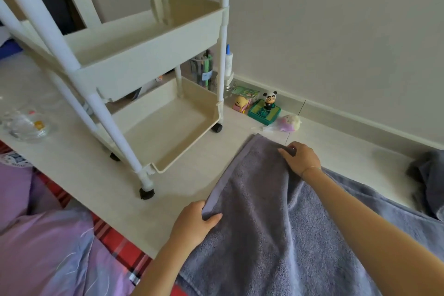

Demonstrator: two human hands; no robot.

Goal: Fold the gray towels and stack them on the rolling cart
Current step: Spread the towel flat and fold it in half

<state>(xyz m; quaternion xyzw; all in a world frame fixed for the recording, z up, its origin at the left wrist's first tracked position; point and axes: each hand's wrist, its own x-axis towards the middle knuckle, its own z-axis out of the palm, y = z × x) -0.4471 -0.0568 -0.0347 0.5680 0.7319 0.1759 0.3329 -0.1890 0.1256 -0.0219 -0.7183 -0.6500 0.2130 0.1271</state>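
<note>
Left hand (195,222) pinches the near edge of the gray towel (254,211), thumb on top; right hand (301,157) grips the far corner at about one o'clock from it. Both hold a folded flap over the towel spread on the pale floor (101,175). At eleven o'clock stands the cream rolling cart (153,55), with a second gray towel (427,180) bunched at three o'clock
</note>
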